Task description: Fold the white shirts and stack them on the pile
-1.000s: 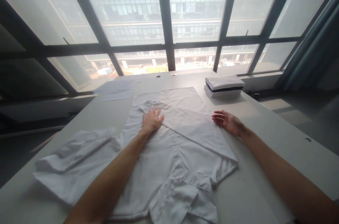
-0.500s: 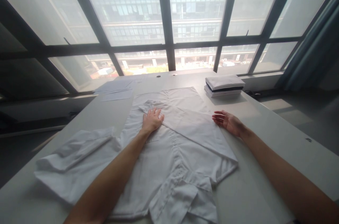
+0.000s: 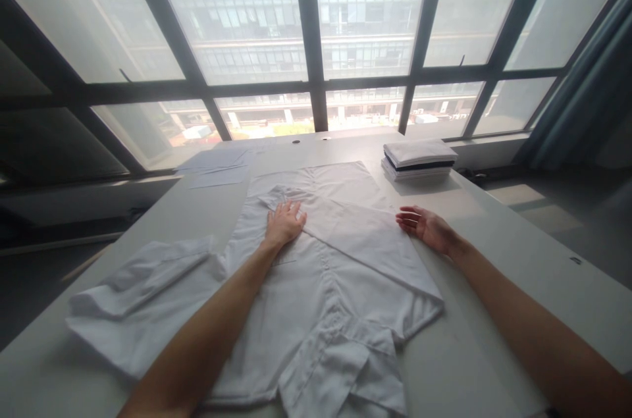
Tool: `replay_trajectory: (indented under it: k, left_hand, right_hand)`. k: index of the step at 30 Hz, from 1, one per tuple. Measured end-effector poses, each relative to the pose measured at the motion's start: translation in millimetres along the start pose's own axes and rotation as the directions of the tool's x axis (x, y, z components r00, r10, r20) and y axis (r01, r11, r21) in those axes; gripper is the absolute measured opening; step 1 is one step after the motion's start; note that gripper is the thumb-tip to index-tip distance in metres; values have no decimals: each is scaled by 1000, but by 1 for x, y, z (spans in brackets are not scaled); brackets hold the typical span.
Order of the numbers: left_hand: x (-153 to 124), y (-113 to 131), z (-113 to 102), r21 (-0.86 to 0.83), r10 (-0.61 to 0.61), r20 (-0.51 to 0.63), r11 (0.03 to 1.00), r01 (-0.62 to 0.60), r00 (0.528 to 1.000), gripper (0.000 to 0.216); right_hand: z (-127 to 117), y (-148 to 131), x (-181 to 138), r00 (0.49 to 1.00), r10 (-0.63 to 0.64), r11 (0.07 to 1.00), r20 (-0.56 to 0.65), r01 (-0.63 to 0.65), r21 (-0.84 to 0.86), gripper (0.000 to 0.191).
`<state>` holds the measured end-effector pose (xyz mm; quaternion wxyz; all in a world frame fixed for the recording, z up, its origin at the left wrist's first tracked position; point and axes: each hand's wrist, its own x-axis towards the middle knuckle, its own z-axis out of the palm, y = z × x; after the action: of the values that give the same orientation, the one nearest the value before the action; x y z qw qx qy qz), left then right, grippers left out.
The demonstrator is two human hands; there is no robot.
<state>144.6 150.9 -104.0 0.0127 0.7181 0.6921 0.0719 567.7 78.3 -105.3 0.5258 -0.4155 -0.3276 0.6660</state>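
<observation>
A white shirt (image 3: 326,286) lies spread on the pale table (image 3: 494,253), its collar toward me and one sleeve folded across the body. My left hand (image 3: 284,222) rests flat on the shirt near the folded sleeve's end, fingers stretched out. My right hand (image 3: 425,227) lies open at the shirt's right edge, palm partly up, fingers touching the fabric's fold. The shirt's other sleeve (image 3: 143,280) stretches out to the left.
A stack of folded garments (image 3: 417,160) sits at the table's far right. Sheets of paper (image 3: 217,168) lie at the far left. Large windows run behind the table; a blue curtain (image 3: 587,82) hangs at the right.
</observation>
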Motion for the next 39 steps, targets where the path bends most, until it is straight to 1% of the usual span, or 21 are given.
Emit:
replay_trajectory:
  k: [3,6,8,10,12,14,19,39]
  left_hand:
    - [0,0,0,-1,3,-4,1000,-3,1000,62]
    - [0,0,0,1,5,-1,1000,-5,1000,62]
    - [0,0,0,3,6,0,1000,-6,1000,62]
    - [0,0,0,3,5,0,1000,-5,1000,62]
    - [0,0,0,1,3,1,1000,-3,1000,62]
    - [0,0,-1,-1,2,3,1000,-2,1000,63]
    - [-2,1,-2,-1,9,2,1000,-9,1000,62]
    - [-1,1,-2,-6,-6,13,1000,6,1000,62]
  right_hand:
    - [3,-4,-6,999,-29,999,44,29,16,29]
    - [12,-6,-12,987,-66,997,146,60,50,40]
    - [18,-4,-15,977,-51,998,207,42,49,48]
    - [21,-1,-14,972,-5,1000,234,2,16,51]
    - [22,3,-12,975,33,999,222,-30,-15,51]
    - [20,5,-10,979,44,999,201,-40,-21,51]
    - [16,6,-8,981,45,999,189,-44,-9,49]
    - [19,5,-10,984,44,999,175,-40,-25,47]
